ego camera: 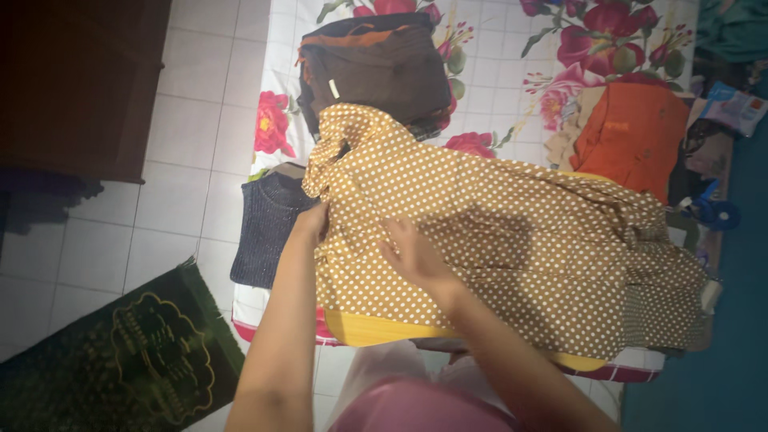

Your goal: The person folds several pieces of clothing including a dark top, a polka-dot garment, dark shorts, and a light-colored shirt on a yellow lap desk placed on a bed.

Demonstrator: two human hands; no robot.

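- A person's left hand point(312, 222) gripped the near left edge of a brown garment with white polka dots point(496, 240), fingers curled into the cloth at its gathered corner.
- The right hand point(414, 254) lay flat on the same garment, fingers spread and pressing the fabric down; nothing was pinched in it, as far as the dim light allowed one to tell.
- The polka-dot garment lay spread across a mattress covered by a white sheet with red flowers point(512, 72), over a yellow cloth point(376, 330) that showed at its near edge.
- A dark blue knit sweater point(268, 228) lay folded just left of the left hand.
- A dark brown folded stack point(376, 68) sat beyond the garment, an orange garment point(632, 136) to the far right.
- A dark green mat point(136, 352) lay on the white tiled floor point(192, 120).
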